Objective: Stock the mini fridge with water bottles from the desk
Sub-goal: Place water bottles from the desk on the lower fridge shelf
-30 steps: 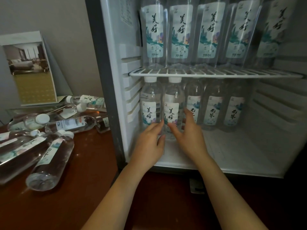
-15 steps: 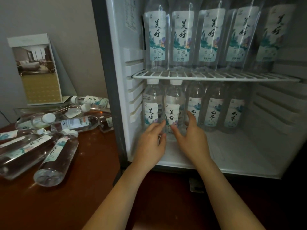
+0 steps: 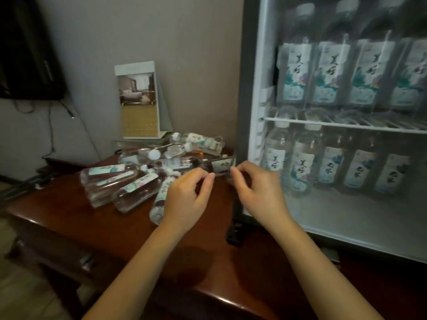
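**Teal, White and Red-Brown**

Dark grey frame and white lining on the mini fridge (image 3: 247, 88). Inside it, clear shelved bottles (image 3: 328, 72) with white caps, pale labels, teal-and-purple wash and black brush characters; white wire shelf (image 3: 346, 125). Left of it, water bottles (image 3: 129, 188) in the same clear plastic with teal-touched labels, on a glossy red-brown desk (image 3: 92, 222). Further left, card (image 3: 139, 121) with gold checked lower half; grey-beige wall (image 3: 196, 54).

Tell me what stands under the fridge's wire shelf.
Five upright water bottles show under the wire shelf, standing on the fridge floor. Anything behind them is covered, and the right end is out of frame.
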Motion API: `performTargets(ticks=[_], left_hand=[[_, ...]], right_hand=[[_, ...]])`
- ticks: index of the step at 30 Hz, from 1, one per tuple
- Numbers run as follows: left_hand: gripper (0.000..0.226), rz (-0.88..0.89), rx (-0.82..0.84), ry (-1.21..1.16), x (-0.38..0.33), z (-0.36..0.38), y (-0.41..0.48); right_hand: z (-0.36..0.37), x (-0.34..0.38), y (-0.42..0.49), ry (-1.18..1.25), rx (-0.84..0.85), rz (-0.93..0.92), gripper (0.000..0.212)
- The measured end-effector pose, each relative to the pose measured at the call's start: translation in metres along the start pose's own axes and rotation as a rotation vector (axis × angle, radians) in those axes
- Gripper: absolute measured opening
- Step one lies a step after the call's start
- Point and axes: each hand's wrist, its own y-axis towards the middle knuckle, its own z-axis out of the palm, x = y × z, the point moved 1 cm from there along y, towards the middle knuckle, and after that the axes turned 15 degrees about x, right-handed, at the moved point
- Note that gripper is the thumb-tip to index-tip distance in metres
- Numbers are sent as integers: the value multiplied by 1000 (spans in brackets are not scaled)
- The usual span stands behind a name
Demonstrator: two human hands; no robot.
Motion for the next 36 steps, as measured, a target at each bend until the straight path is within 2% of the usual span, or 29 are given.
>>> performTargets(ticks=[3,5,7,12,18,22,25,26,28,29,32,36], left_hand=[[8,-237,60,71,47,-38,-19],[19,-461,157,134,81,-54,-32],[32,-609,281,207,110,-63,-43],[49,-761,447,268,145,-65,-44],[41,-819,328,42,165,-73,-52],[46,-906,263,-112,164,-81,-68],[65,-928,324,-196,162,-91,-78],[60,-933,361,-241,161,-96,-81],[34,-982,450,-325,154,-106,-85],[31,-1007,483,-329,150,-110,-87],[63,-1056,545,-302,141,-119,-93],[63,-953,457,-388,118,-119,-103]], right_hand=[[38,39,14,5,166,-47,26],[71,58,25,42,298,-35,20],[107,75,35,145,420,51,17],[176,105,48,837,616,508,39],[202,102,58,1191,583,761,47],[226,105,59,1249,465,837,41],[247,106,54,1200,395,815,58],[248,107,51,1209,374,800,60],[243,112,44,1258,338,770,60],[239,113,40,1296,334,766,58],[228,116,29,1391,361,726,58],[209,127,12,1518,433,644,64]])
